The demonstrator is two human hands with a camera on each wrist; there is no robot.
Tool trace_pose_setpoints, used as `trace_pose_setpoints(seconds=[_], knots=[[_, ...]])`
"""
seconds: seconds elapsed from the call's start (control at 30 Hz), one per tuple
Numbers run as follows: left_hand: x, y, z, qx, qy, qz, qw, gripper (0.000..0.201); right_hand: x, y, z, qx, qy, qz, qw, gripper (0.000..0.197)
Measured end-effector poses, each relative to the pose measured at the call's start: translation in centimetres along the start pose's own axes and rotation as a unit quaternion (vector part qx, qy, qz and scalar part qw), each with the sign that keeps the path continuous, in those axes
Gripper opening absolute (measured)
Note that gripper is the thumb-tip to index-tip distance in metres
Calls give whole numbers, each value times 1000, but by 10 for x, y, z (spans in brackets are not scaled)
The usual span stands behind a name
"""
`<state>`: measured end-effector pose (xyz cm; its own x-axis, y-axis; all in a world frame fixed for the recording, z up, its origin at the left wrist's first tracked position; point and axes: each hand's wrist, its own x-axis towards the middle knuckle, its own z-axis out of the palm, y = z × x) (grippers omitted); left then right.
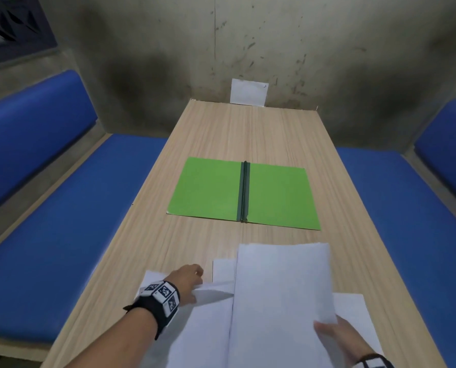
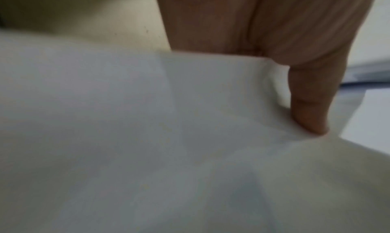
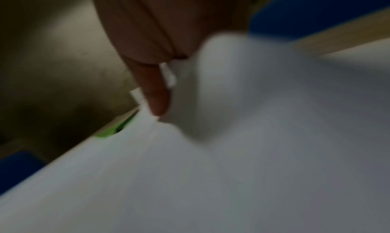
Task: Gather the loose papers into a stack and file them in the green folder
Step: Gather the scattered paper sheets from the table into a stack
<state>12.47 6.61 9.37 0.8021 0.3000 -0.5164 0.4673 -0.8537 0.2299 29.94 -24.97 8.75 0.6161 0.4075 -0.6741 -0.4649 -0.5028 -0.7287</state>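
The green folder (image 1: 244,193) lies open and flat in the middle of the wooden table (image 1: 221,128), its dark spine running down the centre. Several white papers (image 1: 280,293) lie overlapping near the front edge. My left hand (image 1: 192,281) grips the lifted edge of a sheet (image 2: 147,136) at the left of the pile, thumb (image 2: 310,106) on top. My right hand (image 1: 335,338) pinches the near right corner of the top sheets (image 3: 232,153), raised off the table. A sliver of the folder (image 3: 115,128) shows past that paper.
Blue cushioned benches (image 1: 70,208) run along both long sides of the table. A concrete wall closes the far end, with a small white sheet (image 1: 249,92) fixed to it just above the tabletop. Bare wood lies between folder and papers.
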Motion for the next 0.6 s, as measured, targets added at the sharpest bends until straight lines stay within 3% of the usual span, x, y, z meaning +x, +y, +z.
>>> trace_pose_setpoints(seconds=[0.07,0.27,0.33,0.43,0.53,0.6], knots=[[2,1,3,18,-4,-5,1000,43,5,-1,6,-70,24,-2,997,75],[1,5,-6,51,-6,-48,998,21,8,-9,11,-68,-11,8,998,51],[-2,2,-9,23,9,-56,998,26,7,-7,13,-63,-26,9,998,39],[-12,-6,-27,18,8,-85,996,45,9,-3,14,-59,-28,17,998,37],[-28,-22,-57,68,44,-111,990,32,14,2,8,-49,-15,20,998,41],[-45,-34,-81,32,76,-137,987,32,15,2,5,-41,-13,25,999,40]])
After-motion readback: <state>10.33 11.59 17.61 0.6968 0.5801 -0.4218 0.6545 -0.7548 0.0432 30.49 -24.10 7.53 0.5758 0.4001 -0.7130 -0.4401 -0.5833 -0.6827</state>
